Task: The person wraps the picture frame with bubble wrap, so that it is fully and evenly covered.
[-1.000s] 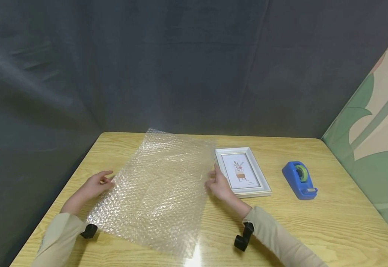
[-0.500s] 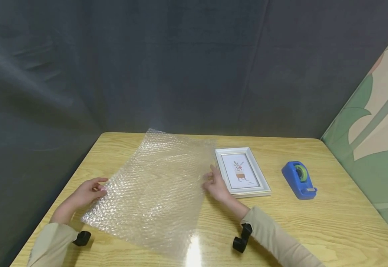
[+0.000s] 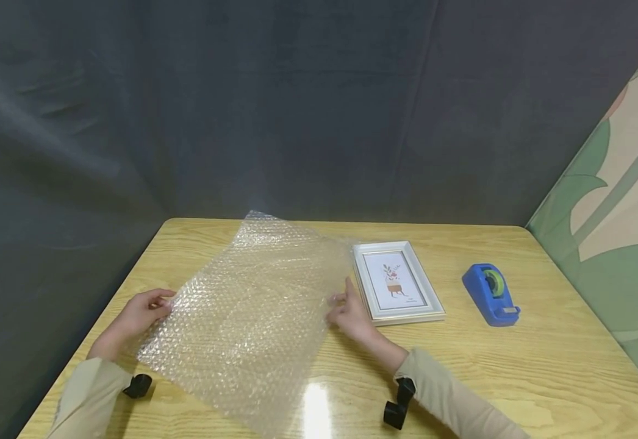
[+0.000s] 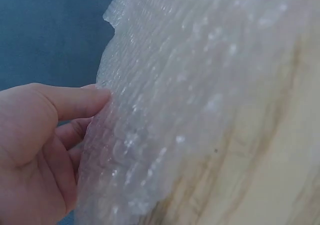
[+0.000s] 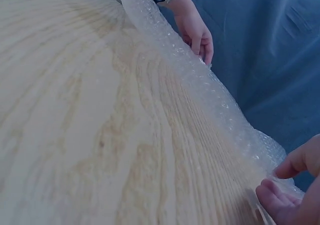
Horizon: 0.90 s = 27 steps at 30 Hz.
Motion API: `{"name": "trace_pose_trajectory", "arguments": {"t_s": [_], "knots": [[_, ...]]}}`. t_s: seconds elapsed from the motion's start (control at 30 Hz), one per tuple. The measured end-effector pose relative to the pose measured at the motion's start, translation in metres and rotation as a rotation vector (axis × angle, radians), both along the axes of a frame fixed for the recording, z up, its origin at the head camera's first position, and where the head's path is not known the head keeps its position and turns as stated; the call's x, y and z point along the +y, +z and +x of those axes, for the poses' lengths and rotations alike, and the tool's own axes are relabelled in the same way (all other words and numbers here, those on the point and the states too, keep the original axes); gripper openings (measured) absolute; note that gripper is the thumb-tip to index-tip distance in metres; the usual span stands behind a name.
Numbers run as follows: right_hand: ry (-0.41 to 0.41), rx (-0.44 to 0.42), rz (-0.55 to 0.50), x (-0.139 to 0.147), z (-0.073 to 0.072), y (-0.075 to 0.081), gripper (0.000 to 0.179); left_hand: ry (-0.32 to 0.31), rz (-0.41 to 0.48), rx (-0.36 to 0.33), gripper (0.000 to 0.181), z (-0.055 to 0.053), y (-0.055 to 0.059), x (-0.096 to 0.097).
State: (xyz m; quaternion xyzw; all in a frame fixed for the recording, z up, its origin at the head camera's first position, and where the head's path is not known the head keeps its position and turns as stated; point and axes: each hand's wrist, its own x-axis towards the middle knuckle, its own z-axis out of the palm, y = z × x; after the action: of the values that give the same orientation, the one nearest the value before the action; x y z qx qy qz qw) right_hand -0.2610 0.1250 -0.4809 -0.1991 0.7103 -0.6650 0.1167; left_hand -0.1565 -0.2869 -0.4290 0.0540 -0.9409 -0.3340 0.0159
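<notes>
A clear sheet of bubble wrap (image 3: pixel 242 311) spreads over the left half of the table, its edges partly lifted. At its left edge my left hand (image 3: pixel 139 317) pinches the film between thumb and fingers, as the left wrist view shows with the bubble wrap (image 4: pixel 145 105) under the thumb. My right hand (image 3: pixel 354 316) pinches the opposite edge; in the right wrist view the thumb and fingers of the right hand (image 5: pixel 292 190) meet on the film. Just right of that hand lies a white picture frame (image 3: pixel 371 292), face up, showing a plant print.
A blue tape dispenser (image 3: pixel 483 296) with a green-rimmed roll stands on the right of the wooden table (image 3: pixel 549 366). Behind the table hangs a dark curtain (image 3: pixel 297 110). A floral-patterned panel (image 3: pixel 626 256) borders the right side.
Both hands have shifted a little to the left, drawing the bubble wrap's near part leftward and toward me. The picture frame and tape dispenser have stayed in place.
</notes>
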Motion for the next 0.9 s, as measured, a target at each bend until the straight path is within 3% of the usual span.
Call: {"name": "trace_pose_trajectory", "arguments": {"t_s": [0.13, 0.27, 0.47, 0.9], "knots": [[-0.005, -0.019, -0.033, 0.002, -0.004, -0.005, 0.096, 0.004, -0.015, 0.022, 0.034, -0.001, -0.002, 0.001], [-0.049, -0.102, 0.001, 0.001, -0.007, 0.001, 0.089, 0.033, -0.032, 0.025, 0.037, 0.0, -0.004, 0.0], [-0.01, -0.154, 0.001, 0.005, -0.015, 0.006, 0.085, 0.073, -0.012, -0.015, 0.042, 0.007, -0.007, 0.001], [0.03, -0.139, -0.032, 0.006, -0.02, -0.001, 0.089, 0.107, -0.011, 0.058, 0.037, 0.011, -0.003, 0.009]]}}
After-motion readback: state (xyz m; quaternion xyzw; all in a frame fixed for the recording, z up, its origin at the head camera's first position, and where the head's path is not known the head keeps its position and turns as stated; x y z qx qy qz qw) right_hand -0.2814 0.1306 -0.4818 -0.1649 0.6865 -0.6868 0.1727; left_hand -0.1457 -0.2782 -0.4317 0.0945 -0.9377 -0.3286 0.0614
